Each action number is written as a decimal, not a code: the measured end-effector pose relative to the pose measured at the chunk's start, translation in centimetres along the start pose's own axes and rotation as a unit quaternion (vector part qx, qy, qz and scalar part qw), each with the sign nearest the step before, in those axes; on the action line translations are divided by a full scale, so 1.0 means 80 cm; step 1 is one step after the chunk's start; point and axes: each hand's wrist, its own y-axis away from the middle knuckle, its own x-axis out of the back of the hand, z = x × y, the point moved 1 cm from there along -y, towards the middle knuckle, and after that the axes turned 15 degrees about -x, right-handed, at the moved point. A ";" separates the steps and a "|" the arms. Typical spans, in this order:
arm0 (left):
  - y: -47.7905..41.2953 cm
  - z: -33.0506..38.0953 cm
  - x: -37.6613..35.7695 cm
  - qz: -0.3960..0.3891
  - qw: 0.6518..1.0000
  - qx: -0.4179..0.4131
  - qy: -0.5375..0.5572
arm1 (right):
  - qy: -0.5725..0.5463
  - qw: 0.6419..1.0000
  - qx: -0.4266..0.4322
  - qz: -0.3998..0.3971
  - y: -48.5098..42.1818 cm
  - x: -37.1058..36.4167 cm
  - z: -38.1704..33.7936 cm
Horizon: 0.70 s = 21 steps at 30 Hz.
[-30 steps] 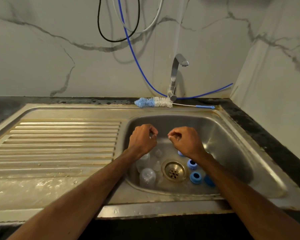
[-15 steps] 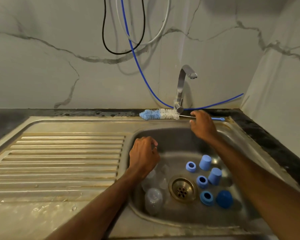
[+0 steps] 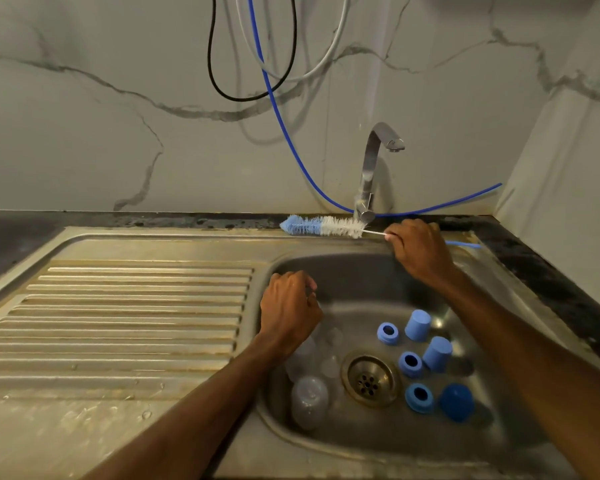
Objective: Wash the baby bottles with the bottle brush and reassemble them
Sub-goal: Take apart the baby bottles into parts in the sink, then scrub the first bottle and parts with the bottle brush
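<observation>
A blue and white bottle brush (image 3: 321,226) lies along the back rim of the sink (image 3: 520,341). My right hand (image 3: 418,249) grips its thin wire handle just right of the bristles. My left hand (image 3: 288,311) hovers curled over the left side of the basin, and I cannot see anything in it. Below it lie clear baby bottles (image 3: 309,400) and clear teats, partly hidden by my wrist. Right of the drain (image 3: 370,380) sit several blue parts: rings (image 3: 419,396) and caps (image 3: 437,353).
A ribbed steel draining board (image 3: 125,317) fills the left. The tap (image 3: 371,174) stands behind the basin, no water running. Blue, black and white cables (image 3: 274,98) hang down the marble wall. A dark counter edge (image 3: 548,282) runs along the right.
My right hand left the middle of the basin, reached to the back rim and closed on the brush handle. The left hand stayed curled over the bottles. The blue parts came into view.
</observation>
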 end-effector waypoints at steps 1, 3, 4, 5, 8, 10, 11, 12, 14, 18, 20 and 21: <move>-0.001 -0.001 -0.001 -0.015 1.000 -0.004 -0.012 | -0.034 0.999 0.000 -0.002 0.012 0.006 -0.001; -0.001 -0.001 -0.003 -0.058 0.997 -0.003 -0.041 | -0.090 0.996 -0.021 -0.018 0.036 0.015 0.000; 0.000 0.001 -0.002 -0.083 0.995 0.004 -0.051 | -0.114 0.993 -0.027 -0.026 0.048 0.020 0.000; 0.001 0.006 -0.001 -0.104 0.993 0.009 -0.060 | -0.138 0.989 -0.033 -0.031 0.061 0.024 0.000; -0.002 0.025 0.000 -0.157 0.984 0.009 -0.087 | -0.200 0.978 -0.058 -0.017 0.100 0.045 -0.008; -0.006 0.034 -0.003 -0.200 0.974 0.009 -0.103 | -0.228 0.971 -0.074 -0.009 0.118 0.053 -0.014; -0.008 0.037 -0.004 -0.225 0.967 0.012 -0.115 | -0.242 0.967 -0.082 -0.012 0.125 0.056 -0.016; -0.010 0.039 -0.004 -0.252 0.959 0.016 -0.127 | -0.254 0.963 -0.090 -0.016 0.129 0.057 -0.017; -0.013 0.039 -0.007 -0.283 0.949 0.027 -0.137 | -0.278 0.954 -0.107 -0.028 0.135 0.058 -0.018; -0.016 0.033 -0.016 -0.271 0.953 0.051 -0.127 | -0.294 0.942 -0.140 -0.078 0.137 0.055 -0.015; -0.016 0.029 -0.023 -0.265 0.956 0.060 -0.114 | -0.288 0.941 -0.144 -0.100 0.135 0.050 -0.010; -0.015 0.027 -0.026 -0.262 0.957 0.064 -0.108 | -0.287 0.941 -0.145 -0.104 0.134 0.050 -0.008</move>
